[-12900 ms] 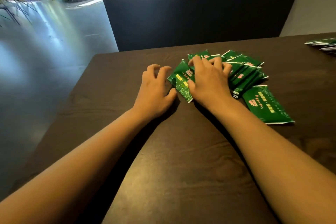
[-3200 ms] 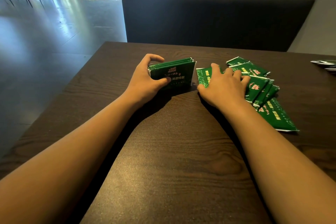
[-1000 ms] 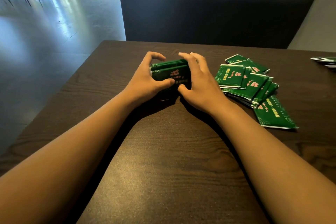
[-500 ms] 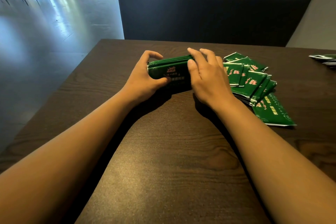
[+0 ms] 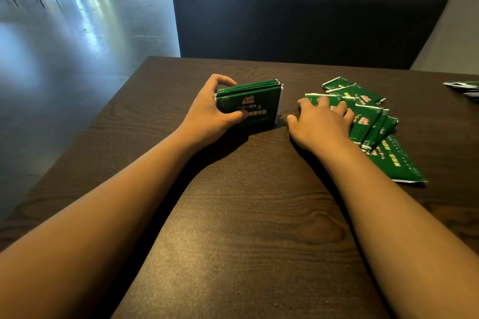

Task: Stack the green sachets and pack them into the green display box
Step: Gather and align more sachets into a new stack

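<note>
A stack of several green sachets [image 5: 255, 102] stands on edge on the dark wooden table [image 5: 246, 215]. My left hand [image 5: 210, 114] grips the stack at its left end, thumb on the front face and fingers curled over the back. To the right lies a loose pile of green sachets [image 5: 370, 116], overlapping one another. My right hand [image 5: 320, 123] rests palm down on the left part of that pile, fingers spread over a sachet [image 5: 312, 98]. One sachet [image 5: 399, 166] lies apart at the pile's near right. No green display box is in view.
A dark bench backrest [image 5: 298, 15] runs behind the table's far edge. At the far right edge of the table lie more packets [image 5: 464, 87], partly cut off. The table's left edge drops to a glossy floor [image 5: 64, 46].
My right hand has left the stack and moved right onto the loose pile. My left hand still grips the stack, which stays upright in the same place.
</note>
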The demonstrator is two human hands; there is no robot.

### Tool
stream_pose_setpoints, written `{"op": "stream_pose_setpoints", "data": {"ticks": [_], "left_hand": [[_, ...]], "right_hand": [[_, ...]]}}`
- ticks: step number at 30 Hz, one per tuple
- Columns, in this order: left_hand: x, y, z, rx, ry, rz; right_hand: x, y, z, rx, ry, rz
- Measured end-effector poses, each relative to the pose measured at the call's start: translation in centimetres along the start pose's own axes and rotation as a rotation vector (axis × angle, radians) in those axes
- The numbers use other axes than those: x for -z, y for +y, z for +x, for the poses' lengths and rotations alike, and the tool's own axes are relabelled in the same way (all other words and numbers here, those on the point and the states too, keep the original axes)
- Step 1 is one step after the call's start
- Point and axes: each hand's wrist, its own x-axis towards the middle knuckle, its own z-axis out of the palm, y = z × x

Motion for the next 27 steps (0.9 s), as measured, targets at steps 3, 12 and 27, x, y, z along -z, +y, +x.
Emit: {"op": "stream_pose_setpoints", "data": {"ticks": [3, 12, 27], "left_hand": [[-0.02, 0.0, 0.04, 0.003, -0.001, 0.001], [-0.03, 0.01, 0.03, 0.011, 0.004, -0.003], [-0.02, 0.12, -0.05, 0.015, 0.004, 0.005]], "right_hand": [[0.12, -0.03, -0.17, 0.039, 0.029, 0.012], [0.31, -0.3, -0.39, 0.059, 0.093, 0.082], [0.5, -0.85, -0.6, 0.17, 0.233, 0.221]]}}
